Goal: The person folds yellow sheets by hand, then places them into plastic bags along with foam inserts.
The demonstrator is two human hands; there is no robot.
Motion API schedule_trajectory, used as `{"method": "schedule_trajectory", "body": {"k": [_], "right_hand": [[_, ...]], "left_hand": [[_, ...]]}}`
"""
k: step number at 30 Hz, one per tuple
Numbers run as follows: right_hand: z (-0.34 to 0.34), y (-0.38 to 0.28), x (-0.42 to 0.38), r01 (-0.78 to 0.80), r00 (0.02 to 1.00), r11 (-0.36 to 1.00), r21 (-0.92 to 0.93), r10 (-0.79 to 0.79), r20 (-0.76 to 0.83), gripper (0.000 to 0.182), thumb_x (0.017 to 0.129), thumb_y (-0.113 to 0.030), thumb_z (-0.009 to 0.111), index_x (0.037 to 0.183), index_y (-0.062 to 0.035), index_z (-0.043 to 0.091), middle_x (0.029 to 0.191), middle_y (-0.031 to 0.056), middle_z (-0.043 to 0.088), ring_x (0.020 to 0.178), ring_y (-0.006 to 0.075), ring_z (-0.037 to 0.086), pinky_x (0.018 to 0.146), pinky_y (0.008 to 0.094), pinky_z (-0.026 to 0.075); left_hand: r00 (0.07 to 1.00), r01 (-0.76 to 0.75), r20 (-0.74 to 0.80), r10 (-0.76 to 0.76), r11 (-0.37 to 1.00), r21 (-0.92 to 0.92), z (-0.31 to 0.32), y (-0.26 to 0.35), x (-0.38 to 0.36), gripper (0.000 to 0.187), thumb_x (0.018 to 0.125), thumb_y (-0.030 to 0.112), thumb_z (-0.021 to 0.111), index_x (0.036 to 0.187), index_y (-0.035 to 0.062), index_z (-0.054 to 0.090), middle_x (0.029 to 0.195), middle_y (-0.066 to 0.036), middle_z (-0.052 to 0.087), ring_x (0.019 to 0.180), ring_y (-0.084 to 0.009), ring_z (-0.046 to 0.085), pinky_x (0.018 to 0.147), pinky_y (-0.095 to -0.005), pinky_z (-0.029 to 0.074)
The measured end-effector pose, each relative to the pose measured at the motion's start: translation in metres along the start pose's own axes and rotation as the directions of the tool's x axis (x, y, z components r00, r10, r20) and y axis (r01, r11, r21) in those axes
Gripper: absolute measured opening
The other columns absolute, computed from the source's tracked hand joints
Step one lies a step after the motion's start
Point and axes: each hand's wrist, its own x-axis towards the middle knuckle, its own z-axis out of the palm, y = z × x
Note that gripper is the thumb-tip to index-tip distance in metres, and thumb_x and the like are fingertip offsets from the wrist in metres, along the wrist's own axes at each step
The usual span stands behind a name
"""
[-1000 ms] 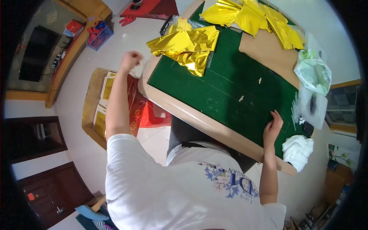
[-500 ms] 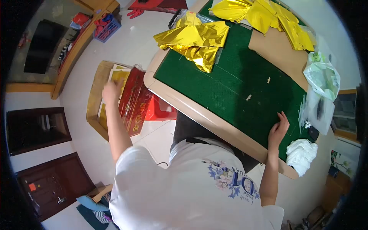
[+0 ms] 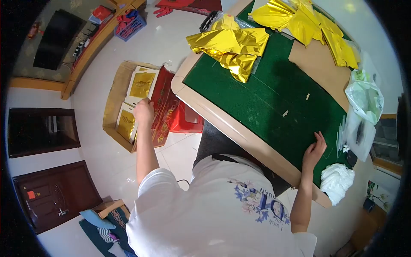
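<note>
Below, our left hand [image 3: 144, 112] curls beside two gold-labelled packets [image 3: 142, 84] in one cardboard box [image 3: 113, 92], print illegible; we can't tell its grip. Our right hand [image 3: 314, 153] rests unclenched on green tabletop [image 3: 242, 100].

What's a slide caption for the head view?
Left hand at an open cardboard box of gold-and-white packs, right hand on a green tabletop, gold foil farther back.

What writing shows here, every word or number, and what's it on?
"I wish you": white shirt, small letters.
"UAN": same shirt; preceding letter unclear.
Large dark lettering there: tangled with the flower print, uncertain.
Yellow packets: printed lines, too small to read.
Red panel: gold markings, too blurred to read.
</note>
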Motion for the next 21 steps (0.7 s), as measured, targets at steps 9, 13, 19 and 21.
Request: {"method": "schedule_trajectory", "body": {"k": [9, 13, 19, 21], "right_hand": [[-0.002, -0.003, 0.000, 0.044, 0.999, 0.999, 0.000, -0.044, -0.025, 0.043, 0.078, 0.010, 0.043, 0.115, -0.0035, 0.058, 0.126, 0.0161, 0.055, 0.115, 0.0341, 0.050, 0.100, 0.0414, 0.038], [-0.003, -0.006, 0.000, 0.001, 1.000, 1.000, 0.006, -0.001, -0.028, 0.045, 0.075, 0.012, 0.043, 0.115, -0.0035, 0.058, 0.125, 0.0167, 0.055, 0.115, 0.0348, 0.050, 0.099, 0.0425, 0.038], [-0.004, -0.004, -0.001, -0.009, 0.999, 1.000, 0.019, 0.010, -0.040, 0.044, 0.075, 0.012, 0.043, 0.114, -0.0029, 0.057, 0.124, 0.0173, 0.055, 0.114, 0.0359, 0.050, 0.099, 0.0428, 0.039], [-0.004, -0.001, -0.002, -0.007, 1.000, 0.999, 0.032, 0.008, -0.025, 0.042, 0.075, 0.010, 0.049, 0.114, -0.0053, 0.056, 0.126, 0.0147, 0.053, 0.116, 0.0352, 0.048, 0.098, 0.0449, 0.038]], "left_hand": [[0.956, -0.164, -0.282, 0.083, 0.947, -0.277, -0.007, 0.021, 0.022, 0.020, 0.086, 0.019, 0.063, 0.101, 0.0061, 0.066, 0.096, -0.018, 0.065, 0.092, -0.0364, 0.061, 0.079, -0.0447, 0.049], [0.760, -0.626, -0.453, 0.465, 0.711, -0.319, -0.051, 0.119, 0.016, 0.020, 0.085, 0.011, 0.062, 0.103, 0.0029, 0.064, 0.099, -0.017, 0.064, 0.094, -0.0355, 0.061, 0.081, -0.0430, 0.049], [0.424, -0.901, -0.556, 0.715, 0.399, -0.174, -0.038, 0.258, 0.045, 0.036, 0.080, 0.007, 0.060, 0.117, 0.0056, 0.060, 0.112, -0.017, 0.062, 0.108, -0.0343, 0.058, 0.090, -0.0419, 0.048], [0.438, -0.870, -0.505, 0.744, 0.492, -0.029, -0.016, 0.280, 0.064, 0.038, 0.081, 0.008, 0.058, 0.119, 0.0065, 0.058, 0.114, -0.019, 0.061, 0.109, -0.0341, 0.057, 0.090, -0.0427, 0.048]]}}
